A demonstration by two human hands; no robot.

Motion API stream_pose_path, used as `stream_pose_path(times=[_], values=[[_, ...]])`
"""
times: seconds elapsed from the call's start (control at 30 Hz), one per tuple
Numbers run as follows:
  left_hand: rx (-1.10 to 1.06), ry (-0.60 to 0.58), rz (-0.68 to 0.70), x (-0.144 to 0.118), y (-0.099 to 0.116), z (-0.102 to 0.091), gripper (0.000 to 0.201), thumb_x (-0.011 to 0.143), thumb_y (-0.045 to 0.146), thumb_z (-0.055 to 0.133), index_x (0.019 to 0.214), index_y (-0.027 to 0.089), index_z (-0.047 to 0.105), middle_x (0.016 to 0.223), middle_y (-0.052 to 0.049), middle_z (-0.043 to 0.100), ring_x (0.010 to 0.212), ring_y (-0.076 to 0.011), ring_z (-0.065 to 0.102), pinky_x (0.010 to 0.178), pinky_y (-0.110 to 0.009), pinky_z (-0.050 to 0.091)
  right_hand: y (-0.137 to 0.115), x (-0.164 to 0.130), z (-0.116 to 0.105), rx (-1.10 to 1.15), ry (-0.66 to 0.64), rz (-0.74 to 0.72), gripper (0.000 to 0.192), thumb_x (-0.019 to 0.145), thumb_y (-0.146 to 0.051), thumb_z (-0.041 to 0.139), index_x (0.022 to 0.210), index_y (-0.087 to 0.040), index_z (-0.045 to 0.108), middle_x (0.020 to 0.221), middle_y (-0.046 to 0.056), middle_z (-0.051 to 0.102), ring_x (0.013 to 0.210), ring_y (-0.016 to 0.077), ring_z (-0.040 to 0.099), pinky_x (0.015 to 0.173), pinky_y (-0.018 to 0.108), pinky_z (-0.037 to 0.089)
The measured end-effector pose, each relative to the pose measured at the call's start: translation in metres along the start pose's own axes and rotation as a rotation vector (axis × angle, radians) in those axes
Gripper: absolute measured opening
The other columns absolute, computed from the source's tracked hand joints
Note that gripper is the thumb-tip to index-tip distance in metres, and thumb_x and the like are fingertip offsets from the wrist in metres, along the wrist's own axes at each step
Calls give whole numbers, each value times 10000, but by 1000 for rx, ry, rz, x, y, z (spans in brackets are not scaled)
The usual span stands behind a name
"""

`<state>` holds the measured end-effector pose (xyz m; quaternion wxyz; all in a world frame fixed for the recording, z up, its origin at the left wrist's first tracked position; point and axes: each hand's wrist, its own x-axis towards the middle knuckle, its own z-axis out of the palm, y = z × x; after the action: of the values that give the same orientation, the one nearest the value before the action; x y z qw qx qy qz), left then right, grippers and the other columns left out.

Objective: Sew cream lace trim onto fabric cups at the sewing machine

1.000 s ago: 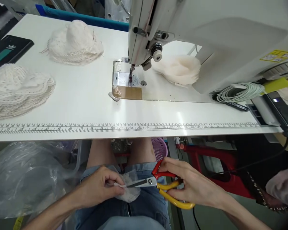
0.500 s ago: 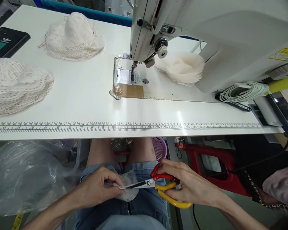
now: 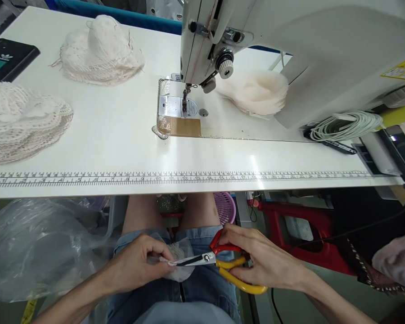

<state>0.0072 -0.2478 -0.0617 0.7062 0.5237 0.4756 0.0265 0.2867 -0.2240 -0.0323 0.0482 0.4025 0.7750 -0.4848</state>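
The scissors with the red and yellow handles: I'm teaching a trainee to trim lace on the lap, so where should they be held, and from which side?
Grip the scissors by the handle loops, coming from the right, as the right hand does. The blades point left toward the lace piece pinched by the left hand, so the handles are the only safe end.
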Motion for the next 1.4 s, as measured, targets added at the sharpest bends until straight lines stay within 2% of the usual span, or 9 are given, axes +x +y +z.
stream_pose_path(times=[0.37,0.67,0.83,1.17,1.4], values=[[-1,50,-12,0,0,1,211,756,292,588,710,139,726,649,-15,669,604,-130,558,541,-181,371,2,3,4,25,13,-21,359,698,-107,578,1040,-214,561,952,26,574,829,157,559,723,231,412],[21,65,-38,0,0,2,243,760,335,571,723,152,726,658,-19,662,612,-141,541,534,-192,355,1,6,6,24,4,13,334,705,-164,597,1034,-210,561,970,35,584,851,173,567,773,262,424],[53,117,-67,0,1,4,276,754,372,572,705,145,722,614,-10,616,584,-128,492,521,-195,326,2,8,6,17,8,12,343,666,-144,597,1003,-200,567,938,36,592,831,177,574,747,256,435],[25,101,-62,-1,6,2,270,770,371,580,739,155,738,649,-22,656,601,-138,519,537,-200,350,5,7,11,37,16,-13,341,681,-143,612,1016,-193,574,934,41,601,822,175,564,707,243,414],[-6,91,-32,-4,9,4,243,762,335,597,687,142,724,590,5,600,553,-105,480,509,-177,326,14,4,18,19,12,-102,283,725,-201,642,999,-190,575,791,-4,540,653,121,488,554,213,316]])
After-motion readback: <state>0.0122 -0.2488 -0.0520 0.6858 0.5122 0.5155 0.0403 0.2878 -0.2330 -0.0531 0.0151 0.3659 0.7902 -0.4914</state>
